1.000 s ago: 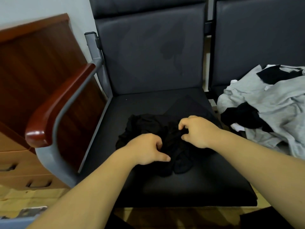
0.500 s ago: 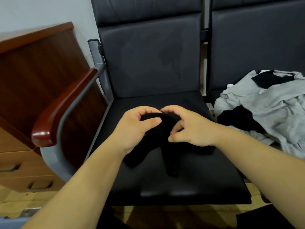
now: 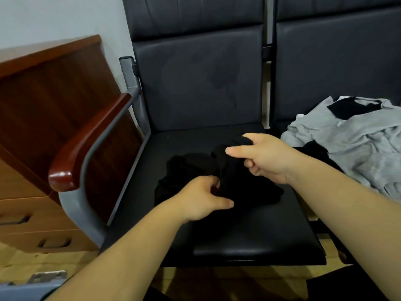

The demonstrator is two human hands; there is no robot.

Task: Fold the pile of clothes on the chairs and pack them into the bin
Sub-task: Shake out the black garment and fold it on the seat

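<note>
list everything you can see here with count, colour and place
chairs: two, black padded, side by side across the middle and right
armrest: one, red-brown wood on a grey metal frame, left side of the left chair
black garment: one, black, crumpled on the left chair's seat
pile of clothes: one heap, grey with black and a little white, on the right chair's seat
cabinet: one, red-brown with lighter drawers below, far left
floor: pale yellowish, along the bottom
left hand: one, gripping the garment low on the seat
right hand: one, holding a raised part of the garment
</note>
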